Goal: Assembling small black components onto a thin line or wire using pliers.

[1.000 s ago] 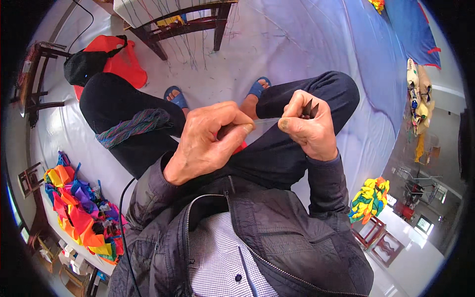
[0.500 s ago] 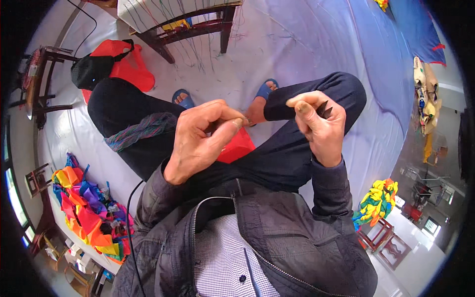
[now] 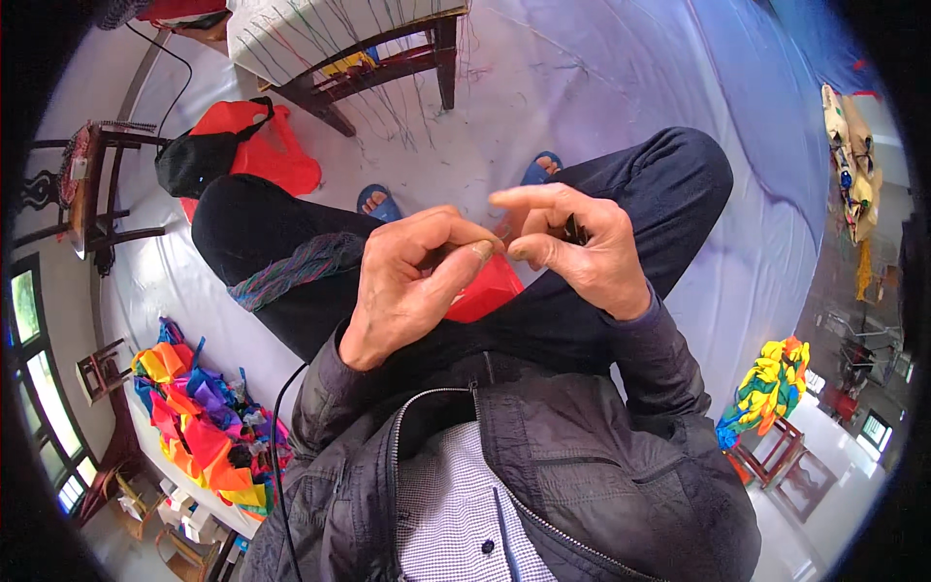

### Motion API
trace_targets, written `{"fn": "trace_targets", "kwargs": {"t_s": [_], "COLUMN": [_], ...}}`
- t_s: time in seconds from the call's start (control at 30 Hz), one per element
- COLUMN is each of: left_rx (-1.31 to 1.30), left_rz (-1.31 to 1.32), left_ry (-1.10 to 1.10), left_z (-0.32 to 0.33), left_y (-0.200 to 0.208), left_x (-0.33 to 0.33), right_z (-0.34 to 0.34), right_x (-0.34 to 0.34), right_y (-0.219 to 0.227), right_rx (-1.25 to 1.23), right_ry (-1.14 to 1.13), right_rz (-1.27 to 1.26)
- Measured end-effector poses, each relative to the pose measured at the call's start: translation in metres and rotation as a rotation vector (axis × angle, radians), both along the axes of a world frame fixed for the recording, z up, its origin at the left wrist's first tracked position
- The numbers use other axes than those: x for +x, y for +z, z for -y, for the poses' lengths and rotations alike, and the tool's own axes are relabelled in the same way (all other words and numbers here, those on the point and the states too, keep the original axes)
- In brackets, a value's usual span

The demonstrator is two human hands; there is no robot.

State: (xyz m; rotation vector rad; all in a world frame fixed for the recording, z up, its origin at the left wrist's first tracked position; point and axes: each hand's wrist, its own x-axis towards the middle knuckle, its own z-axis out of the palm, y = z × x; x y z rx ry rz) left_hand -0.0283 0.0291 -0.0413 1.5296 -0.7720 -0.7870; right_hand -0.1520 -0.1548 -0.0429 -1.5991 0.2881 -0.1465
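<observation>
Left hand [image 3: 417, 281]: thumb and forefinger together; cannot tell what's pinched. Right hand [image 3: 592, 250]: thumb and forefinger parted, dark pointed tool [image 3: 576, 231] inside curled fingers. A loosened curl could drop it, or nearness nick the left hand. Tip seemingly away from body; long axis foreshortened. Thread bundle [image 3: 296, 273] slants across left thigh [image 3: 233, 228].

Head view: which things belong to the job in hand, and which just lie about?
Seemingly in use: left hand, fingertips pinched; right hand, holding a small dark tool; multicoloured strand bundle on the left thigh.

Apparently lying about: bright cloth pile; large red item, upper left; yellow-and-green bundle.
</observation>
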Motion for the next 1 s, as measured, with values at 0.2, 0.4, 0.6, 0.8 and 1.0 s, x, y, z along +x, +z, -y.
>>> {"fn": "trace_targets", "kwargs": {"t_s": [0.2,0.4,0.6,0.8,1.0], "left_rx": [0.044,0.066,0.025,0.031,0.100], "left_rz": [-0.022,0.014,0.053,0.256,0.645], "left_ry": [0.026,0.026,0.115,0.021,0.099], "left_z": [0.001,-0.002,-0.001,0.000,0.010], "left_y": [0.000,0.002,-0.002,-0.012,-0.013], "left_x": [0.000,0.003,0.002,0.006,-0.002], "right_z": [0.004,0.010,0.018,0.020,0.024], "right_x": [-0.001,-0.007,-0.010,-0.008,-0.003], "right_y": [-0.001,0.004,0.006,0.012,0.026], "right_rx": [0.090,-0.064,-0.181,-0.268,-0.690], "right_ry": [0.047,0.034,0.017,-0.008,-0.020], "right_rz": [-0.060,-0.042,0.030,0.061,0.242]}}
